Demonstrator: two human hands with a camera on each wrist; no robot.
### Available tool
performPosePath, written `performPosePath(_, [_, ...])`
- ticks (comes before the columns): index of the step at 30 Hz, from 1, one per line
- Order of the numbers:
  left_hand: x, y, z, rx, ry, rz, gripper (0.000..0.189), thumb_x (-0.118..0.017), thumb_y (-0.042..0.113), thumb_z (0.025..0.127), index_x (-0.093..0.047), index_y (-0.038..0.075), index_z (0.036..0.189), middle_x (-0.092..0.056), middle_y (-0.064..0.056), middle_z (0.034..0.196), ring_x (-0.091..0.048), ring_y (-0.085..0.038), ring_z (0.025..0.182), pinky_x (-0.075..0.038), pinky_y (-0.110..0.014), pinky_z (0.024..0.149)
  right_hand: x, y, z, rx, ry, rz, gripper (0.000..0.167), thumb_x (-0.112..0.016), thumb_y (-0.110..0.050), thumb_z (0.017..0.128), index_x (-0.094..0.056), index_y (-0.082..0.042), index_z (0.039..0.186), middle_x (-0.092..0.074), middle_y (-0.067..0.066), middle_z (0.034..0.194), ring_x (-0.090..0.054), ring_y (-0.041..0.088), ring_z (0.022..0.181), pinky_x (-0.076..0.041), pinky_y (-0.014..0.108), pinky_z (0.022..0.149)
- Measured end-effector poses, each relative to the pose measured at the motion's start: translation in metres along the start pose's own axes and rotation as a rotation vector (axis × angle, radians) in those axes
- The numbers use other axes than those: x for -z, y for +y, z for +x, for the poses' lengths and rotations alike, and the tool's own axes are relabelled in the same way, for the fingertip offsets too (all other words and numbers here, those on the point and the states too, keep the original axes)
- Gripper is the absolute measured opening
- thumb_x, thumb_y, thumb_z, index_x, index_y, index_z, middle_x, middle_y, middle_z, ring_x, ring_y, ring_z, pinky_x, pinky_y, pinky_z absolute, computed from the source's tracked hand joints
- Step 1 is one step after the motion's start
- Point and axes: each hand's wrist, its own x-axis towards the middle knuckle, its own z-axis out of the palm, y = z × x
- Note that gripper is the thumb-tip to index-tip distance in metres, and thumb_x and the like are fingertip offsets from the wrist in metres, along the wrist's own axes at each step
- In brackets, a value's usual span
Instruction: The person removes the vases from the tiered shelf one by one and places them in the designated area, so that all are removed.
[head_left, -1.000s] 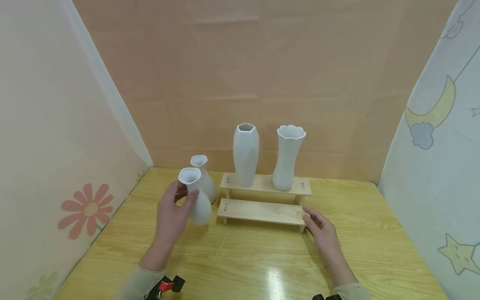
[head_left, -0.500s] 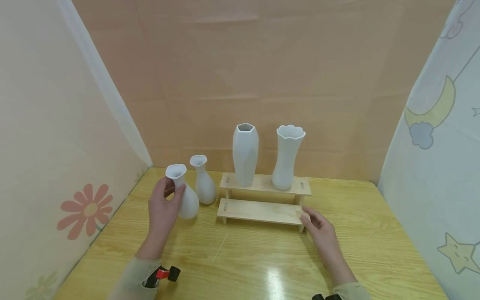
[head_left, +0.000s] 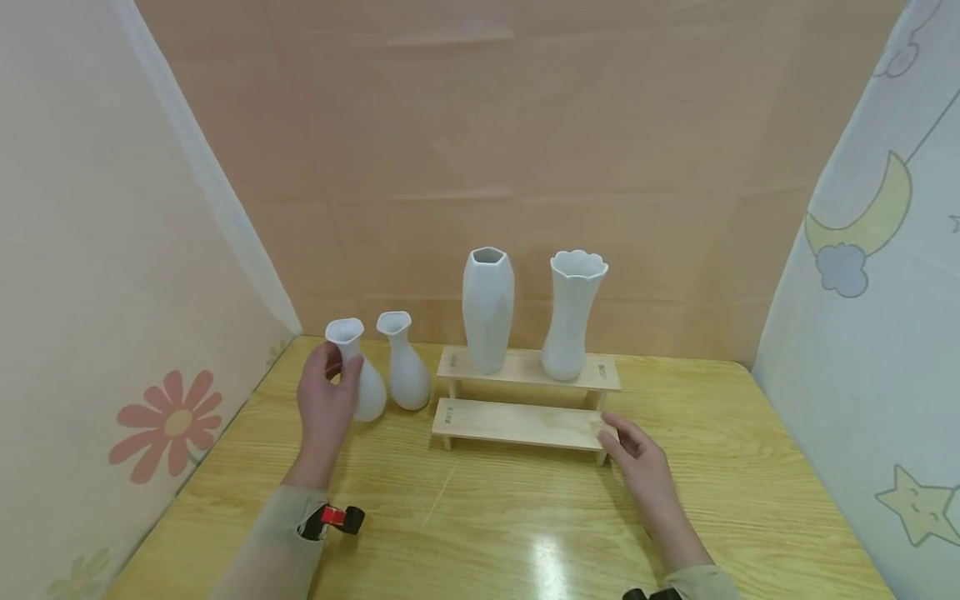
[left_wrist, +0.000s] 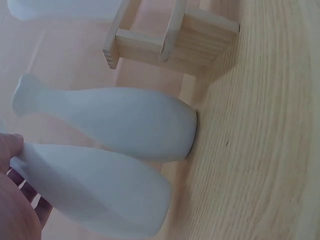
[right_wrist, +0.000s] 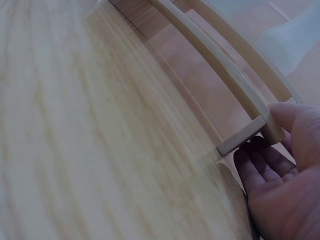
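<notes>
My left hand grips a white vase by its narrow neck, thumb on the near side. The left wrist view shows this vase's rounded body, its base close over the table. Just to its right stands a matching white vase, upright on the table. My right hand holds the right end of a two-step wooden stand at the lower board. In the right wrist view the thumb lies on the board's end, with the fingers curled beneath it.
On the stand's upper board are a tall faceted vase and a scallop-rimmed vase. The wood-grain table extends in front. A plain backdrop rises behind, with patterned cloths at both sides.
My left hand has carried its vase left and back, away from in front of the matching vase to a place beside it. The right hand stays at the stand.
</notes>
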Motion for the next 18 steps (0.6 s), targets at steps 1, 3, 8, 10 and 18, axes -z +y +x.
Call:
performPosePath(1, [-0.001,-0.002,0.002,0.004,0.001,0.005,0.034,-0.076,0.008,0.106,-0.065,-0.005,0.135,-0.067,-0.023,0.126,-0.065,-0.038,0.119,-0.055,-0.056,0.106,0.000,0.000,0.000,0.004,-0.001,-0.005,0.069,-0.067,-0.051,0.109,-0.050,-0.015,0.165,-0.033,0.005,0.177,-0.023,0.029,0.166,-0.028,0.045,0.129])
performPosePath(3, [-0.005,-0.005,0.006,0.011,0.002,0.011,0.036,-0.076,0.009,0.106,-0.064,-0.005,0.137,-0.067,-0.024,0.127,-0.065,-0.039,0.120,-0.055,-0.056,0.107,0.000,0.000,-0.001,0.011,-0.002,-0.017,0.069,-0.066,-0.052,0.110,-0.050,-0.016,0.166,-0.033,0.005,0.177,-0.023,0.029,0.166,-0.028,0.045,0.129])
performPosePath(8, [-0.012,-0.012,0.014,0.034,-0.002,0.000,0.036,-0.074,0.008,0.107,-0.062,-0.008,0.138,-0.064,-0.027,0.129,-0.063,-0.042,0.123,-0.053,-0.057,0.111,0.000,0.002,-0.002,0.023,-0.001,-0.015,0.068,-0.067,-0.052,0.110,-0.051,-0.015,0.165,-0.033,0.006,0.177,-0.023,0.030,0.166,-0.028,0.046,0.129])
performPosePath(10, [-0.015,-0.015,0.016,0.044,-0.003,-0.006,0.036,-0.073,0.008,0.108,-0.061,-0.008,0.138,-0.064,-0.027,0.130,-0.062,-0.042,0.125,-0.052,-0.057,0.112,0.000,0.002,-0.002,0.022,-0.003,-0.003,0.068,-0.067,-0.050,0.110,-0.051,-0.014,0.165,-0.032,0.007,0.178,-0.022,0.031,0.167,-0.027,0.047,0.129])
performPosePath(18, [-0.022,-0.018,0.020,0.075,-0.015,-0.018,0.039,-0.072,0.007,0.108,-0.061,-0.008,0.142,-0.063,-0.029,0.134,-0.063,-0.045,0.128,-0.051,-0.057,0.114,-0.001,0.000,-0.002,0.019,0.002,-0.008,0.069,-0.067,-0.051,0.110,-0.050,-0.014,0.165,-0.032,0.006,0.178,-0.021,0.030,0.167,-0.026,0.046,0.130])
